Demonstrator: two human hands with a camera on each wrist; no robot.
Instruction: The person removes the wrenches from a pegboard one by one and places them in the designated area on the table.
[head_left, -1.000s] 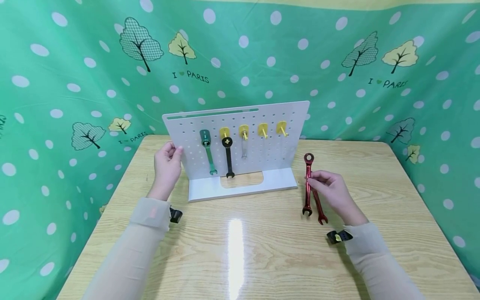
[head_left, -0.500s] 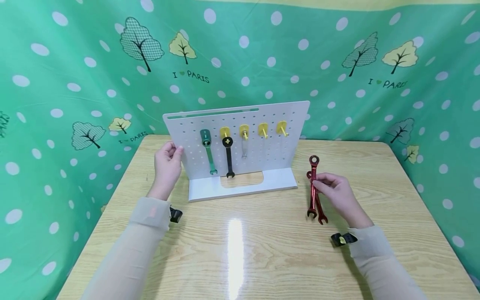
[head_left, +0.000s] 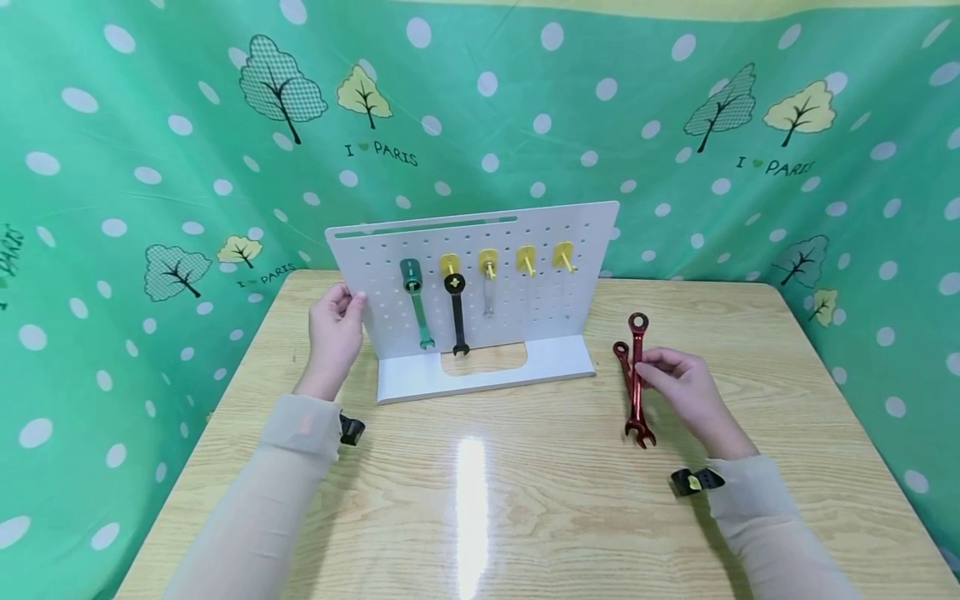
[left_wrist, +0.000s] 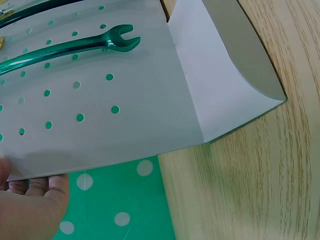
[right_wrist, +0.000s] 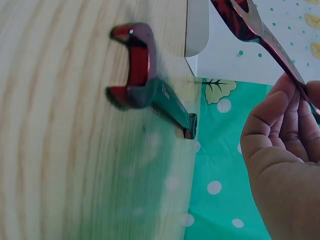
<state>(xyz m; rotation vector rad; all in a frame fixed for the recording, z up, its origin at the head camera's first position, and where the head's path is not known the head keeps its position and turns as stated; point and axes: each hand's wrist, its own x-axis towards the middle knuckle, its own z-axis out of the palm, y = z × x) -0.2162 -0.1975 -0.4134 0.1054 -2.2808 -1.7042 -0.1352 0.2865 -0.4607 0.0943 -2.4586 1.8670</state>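
Note:
My left hand (head_left: 334, 337) grips the left edge of a white pegboard (head_left: 517, 323), thumb in front and fingers behind. A green wrench (head_left: 420, 315) and a black wrench (head_left: 458, 321) hang on it, and the green wrench (left_wrist: 70, 47) shows closely in the left wrist view. To the board's right, my right hand (head_left: 686, 392) pinches a red combination wrench (head_left: 638, 342) near mid-shaft, ring end up. Behind it a second red wrench (head_left: 623, 361) lies on the table, partly hidden; its open end (right_wrist: 142, 65) is near the camera in the right wrist view.
Several yellow hooks (head_left: 526, 260) stick out of the board; a pale, clear-looking strip (head_left: 489, 300) shows under the third. The board's white base (head_left: 558, 358) stands on the wooden table (head_left: 390, 500). A green dotted cloth (head_left: 480, 108) hangs behind and at both sides.
My right hand has moved to the right with its red wrench, which now overlaps the lower part of the lying one. My left hand and the pegboard stay where they were.

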